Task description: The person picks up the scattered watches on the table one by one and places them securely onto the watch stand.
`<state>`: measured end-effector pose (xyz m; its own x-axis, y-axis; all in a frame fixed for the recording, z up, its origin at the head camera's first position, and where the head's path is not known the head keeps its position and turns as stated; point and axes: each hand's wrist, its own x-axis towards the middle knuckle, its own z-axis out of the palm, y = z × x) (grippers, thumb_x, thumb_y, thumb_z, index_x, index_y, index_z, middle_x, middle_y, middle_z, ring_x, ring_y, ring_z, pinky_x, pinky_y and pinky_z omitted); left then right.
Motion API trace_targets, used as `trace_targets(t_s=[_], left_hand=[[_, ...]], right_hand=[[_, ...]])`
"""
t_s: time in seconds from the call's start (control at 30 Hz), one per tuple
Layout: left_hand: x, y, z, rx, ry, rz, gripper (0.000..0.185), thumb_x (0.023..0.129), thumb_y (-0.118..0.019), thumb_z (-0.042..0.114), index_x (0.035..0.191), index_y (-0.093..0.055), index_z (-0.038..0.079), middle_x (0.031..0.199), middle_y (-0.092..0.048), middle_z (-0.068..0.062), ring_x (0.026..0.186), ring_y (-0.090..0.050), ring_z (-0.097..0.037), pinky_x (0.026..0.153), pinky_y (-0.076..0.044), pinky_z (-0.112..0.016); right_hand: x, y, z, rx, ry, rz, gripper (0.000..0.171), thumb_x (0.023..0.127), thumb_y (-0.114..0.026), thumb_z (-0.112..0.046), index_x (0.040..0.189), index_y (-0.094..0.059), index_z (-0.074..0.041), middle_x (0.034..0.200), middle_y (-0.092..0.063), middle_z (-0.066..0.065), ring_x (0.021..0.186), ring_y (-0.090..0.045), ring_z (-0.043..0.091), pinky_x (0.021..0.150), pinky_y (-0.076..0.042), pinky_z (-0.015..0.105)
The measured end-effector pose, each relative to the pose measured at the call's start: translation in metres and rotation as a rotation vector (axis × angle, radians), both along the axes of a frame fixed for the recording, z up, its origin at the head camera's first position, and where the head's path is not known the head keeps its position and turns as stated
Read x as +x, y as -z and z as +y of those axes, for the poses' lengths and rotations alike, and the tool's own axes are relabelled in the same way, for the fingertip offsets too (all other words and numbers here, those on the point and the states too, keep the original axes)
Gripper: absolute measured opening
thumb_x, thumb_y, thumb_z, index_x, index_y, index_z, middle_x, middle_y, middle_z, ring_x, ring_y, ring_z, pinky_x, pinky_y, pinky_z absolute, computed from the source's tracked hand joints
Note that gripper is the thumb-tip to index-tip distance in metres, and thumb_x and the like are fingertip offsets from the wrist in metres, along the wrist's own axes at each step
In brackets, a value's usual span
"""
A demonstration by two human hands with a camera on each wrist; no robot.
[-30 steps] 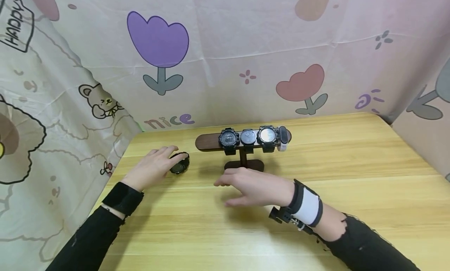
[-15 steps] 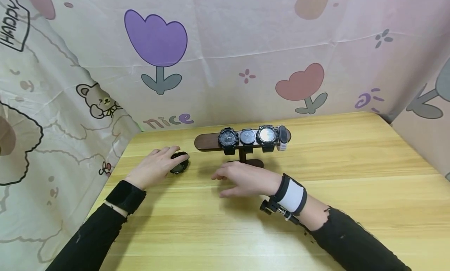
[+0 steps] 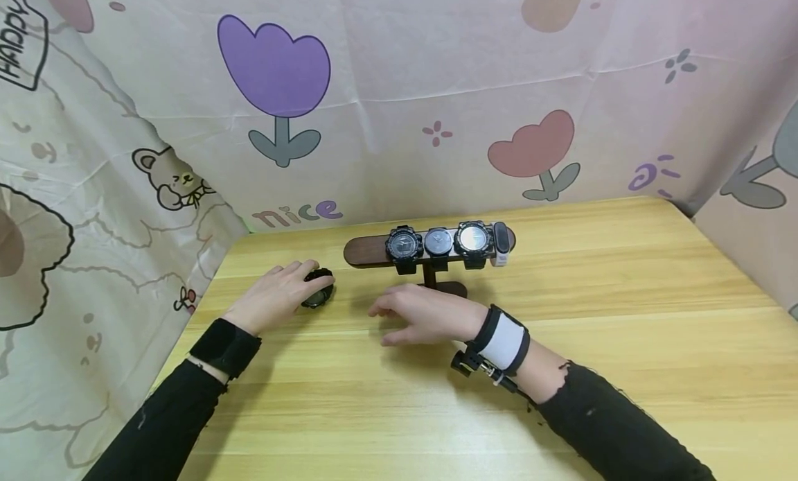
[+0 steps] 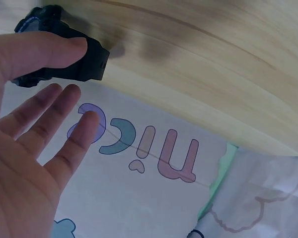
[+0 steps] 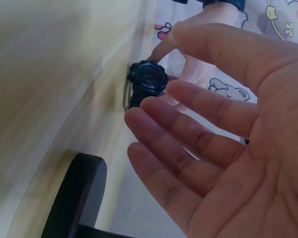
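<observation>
Nearest to the person, two black sleeves lie over the yellow wooden table [image 3: 623, 287]. The right hand [image 3: 424, 316] floats just above the wood with its fingers [image 5: 188, 124] spread loose and a little bent. It holds nothing. Its palm faces down and its fingertips point left, toward a black watch [image 3: 318, 289] lying a short way off.

The left hand [image 3: 274, 297] rests on that watch. The thumb [image 4: 44, 52] lies flat across the strap, and the other fingers are straight and fanned out, so the hand touches the watch more than it grabs it. It looks like the thumb is keeping the watch from sliding on the smooth wood. The watch sits on the table near the left edge, with its round face turned up.

A bit farther back stands a dark wooden stand [image 3: 430, 276] with a long bar on top. Four watches [image 3: 449, 242] are wrapped around the bar on its right part, so their faces show to the front. The left end of the bar [image 3: 364, 252] is bare.

Behind it all hangs a cloth [image 3: 399, 93] with tulips, a bear and the word "nice".
</observation>
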<state>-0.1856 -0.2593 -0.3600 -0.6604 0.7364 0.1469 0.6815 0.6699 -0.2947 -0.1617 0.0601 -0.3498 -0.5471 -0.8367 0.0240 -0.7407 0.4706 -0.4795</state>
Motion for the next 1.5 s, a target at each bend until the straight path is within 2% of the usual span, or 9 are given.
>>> trace_targets(t_s=[0.23,0.47,0.77,0.87,1.0,1.1,1.3,1.5], left_hand=[[0.002,-0.002,-0.001,0.005,-0.009,0.0,0.066,0.08,-0.089,-0.006,0.138,-0.067,0.015,0.129,-0.066,-0.017,0.112,-0.068,-0.034,0.079,-0.06,-0.049],[0.002,-0.004,0.0,0.021,-0.061,-0.041,0.068,0.074,-0.099,0.01,0.134,-0.068,0.014,0.13,-0.066,-0.017,0.114,-0.068,-0.036,0.083,-0.061,-0.053],[0.001,-0.012,0.006,0.151,-0.14,-0.162,0.068,0.077,-0.096,0.017,0.137,-0.065,0.011,0.143,-0.063,-0.021,0.127,-0.065,-0.041,0.1,-0.058,-0.06],[0.001,-0.013,0.008,0.188,-0.155,-0.178,0.07,0.079,-0.095,0.022,0.14,-0.064,0.009,0.145,-0.063,-0.02,0.128,-0.065,-0.041,0.103,-0.057,-0.059],[0.002,-0.015,0.01,0.255,-0.146,-0.184,0.071,0.077,-0.096,0.02,0.139,-0.065,0.006,0.143,-0.065,-0.02,0.128,-0.066,-0.041,0.106,-0.057,-0.057],[0.005,-0.019,0.012,0.312,-0.149,-0.188,0.069,0.076,-0.096,0.017,0.137,-0.066,0.005,0.139,-0.067,-0.019,0.126,-0.067,-0.04,0.106,-0.057,-0.056],[0.014,-0.031,0.012,0.401,-0.196,-0.18,0.067,0.075,-0.096,0.018,0.131,-0.063,0.005,0.127,-0.072,-0.016,0.117,-0.071,-0.037,0.1,-0.06,-0.055],[0.028,-0.048,0.014,0.443,-0.177,-0.137,0.064,0.075,-0.096,0.02,0.128,-0.063,0.005,0.119,-0.073,-0.014,0.107,-0.073,-0.034,0.089,-0.062,-0.053]], right_hand=[[-0.003,0.001,-0.004,-0.005,-0.01,-0.011,0.047,0.099,-0.079,-0.024,0.138,-0.069,-0.001,0.134,-0.073,0.014,0.118,-0.069,0.025,0.104,-0.058,0.035],[-0.004,0.002,-0.007,-0.014,-0.007,-0.023,0.046,0.098,-0.08,-0.024,0.137,-0.07,-0.002,0.134,-0.073,0.013,0.119,-0.069,0.024,0.105,-0.058,0.034],[-0.004,0.003,-0.009,-0.019,-0.011,-0.036,0.045,0.099,-0.08,-0.025,0.136,-0.071,-0.003,0.134,-0.073,0.013,0.119,-0.069,0.025,0.105,-0.057,0.034],[-0.004,0.003,-0.009,-0.018,-0.009,-0.04,0.045,0.099,-0.08,-0.025,0.137,-0.07,-0.002,0.134,-0.072,0.014,0.12,-0.069,0.025,0.106,-0.057,0.034],[-0.003,0.004,-0.008,-0.022,-0.01,-0.041,0.044,0.099,-0.08,-0.024,0.136,-0.07,-0.002,0.133,-0.072,0.014,0.119,-0.069,0.026,0.105,-0.058,0.034],[-0.003,0.005,-0.009,-0.025,-0.009,-0.029,0.044,0.098,-0.08,-0.024,0.136,-0.071,-0.002,0.133,-0.073,0.013,0.119,-0.069,0.025,0.104,-0.058,0.033],[-0.003,0.004,-0.01,-0.034,-0.006,-0.015,0.044,0.099,-0.079,-0.023,0.136,-0.07,-0.003,0.134,-0.072,0.013,0.119,-0.07,0.024,0.105,-0.058,0.033],[0.002,0.005,-0.013,-0.098,-0.008,0.014,0.039,0.1,-0.077,-0.02,0.134,-0.071,-0.003,0.131,-0.074,0.011,0.114,-0.072,0.021,0.101,-0.06,0.03]])
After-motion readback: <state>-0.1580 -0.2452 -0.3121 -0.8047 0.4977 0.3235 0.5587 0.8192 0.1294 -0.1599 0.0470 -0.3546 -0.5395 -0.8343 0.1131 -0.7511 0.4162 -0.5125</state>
